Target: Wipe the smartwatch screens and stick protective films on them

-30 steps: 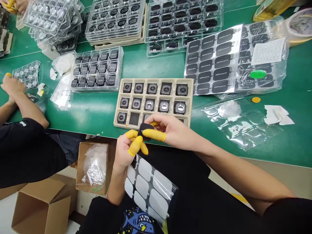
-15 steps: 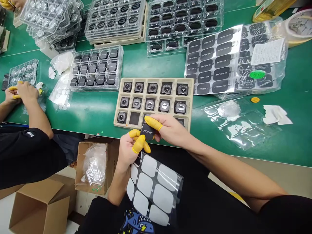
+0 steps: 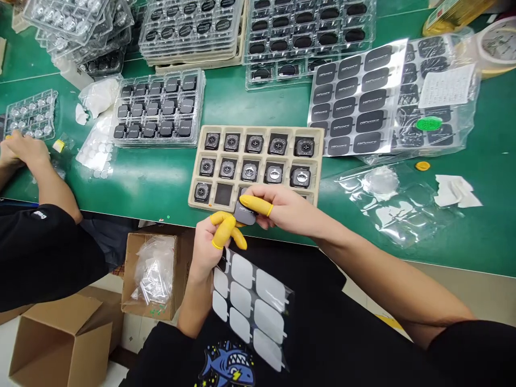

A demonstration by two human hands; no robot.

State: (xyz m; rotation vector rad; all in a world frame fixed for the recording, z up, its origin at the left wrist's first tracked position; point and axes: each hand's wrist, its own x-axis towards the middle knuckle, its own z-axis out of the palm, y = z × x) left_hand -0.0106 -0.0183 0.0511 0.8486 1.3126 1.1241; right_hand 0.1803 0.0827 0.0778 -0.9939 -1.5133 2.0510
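My right hand (image 3: 278,210), with a yellow finger cot on the thumb, grips a dark square smartwatch body (image 3: 245,215) with "HiFuture" lettering on its face. Below and to its left, my left hand (image 3: 209,242) wears yellow finger cots. Its fingers are closed on the top corner of a clear sheet of stickers (image 3: 252,303), which hangs down with pale backs showing. Left fingertips are close to the watch's lower edge; whether they touch it I cannot tell. Behind my hands lies a beige compartment tray (image 3: 194,177) with watch bodies, sensor side up.
Trays of watch pieces (image 3: 157,110) stand at the back left. Sticker sheets (image 3: 350,99) lie at the right, near plastic film (image 3: 397,207), torn paper (image 3: 457,191) and a loose yellow finger cot (image 3: 422,166). A co-worker's hands (image 3: 30,148) are at far left. Cardboard boxes (image 3: 60,344) stand below.
My left hand has shifted slightly left and away from the watch, and the sticker sheet has swung. The watch has tilted a little. The co-worker's hands have moved left.
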